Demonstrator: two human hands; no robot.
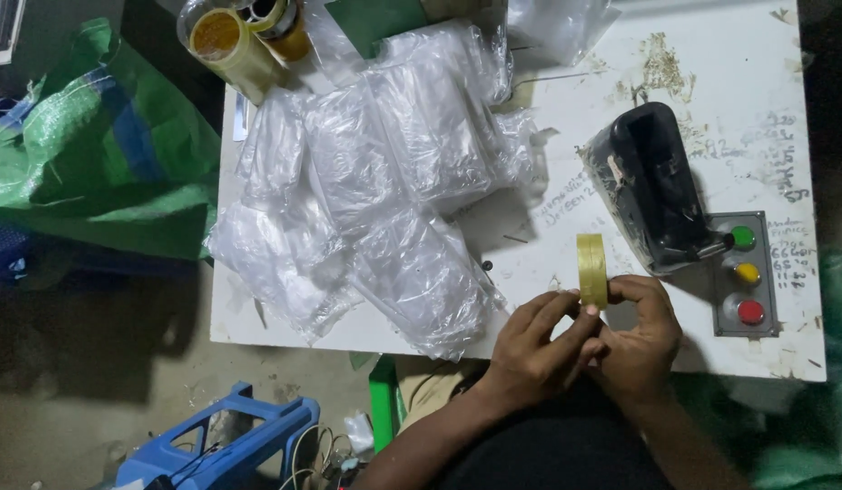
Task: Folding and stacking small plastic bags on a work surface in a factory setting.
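Holding: both hands are together at the near edge of the white tabletop [620,118], with a small roll of yellow tape [591,269] between them.
Left hand [537,349]: its fingers [552,313] are curled and reach up to the roll, touching its low left side near the tips.
Right hand [640,340]: its fingers [640,289] are bent over the roll's right side and pinch it; the thumb is hidden behind the left hand.
Tape roll: it stands on its edge, up above the tabletop, just left of the black machine [652,186].
Black machine: it lies on the right part of the tabletop, tilted, with its near end by a grey button box [746,274].
Button box: it has three round buttons in a row, green far, yellow in the middle, red near.
Clear plastic bags [375,181]: a big pile of them covers the left part of the tabletop.
Bigger tape rolls [244,32]: they sit at the far left corner.
Green sack [94,145]: it lies left of the tabletop.
Blue plastic stool [230,440]: it stands on the floor, near and left.
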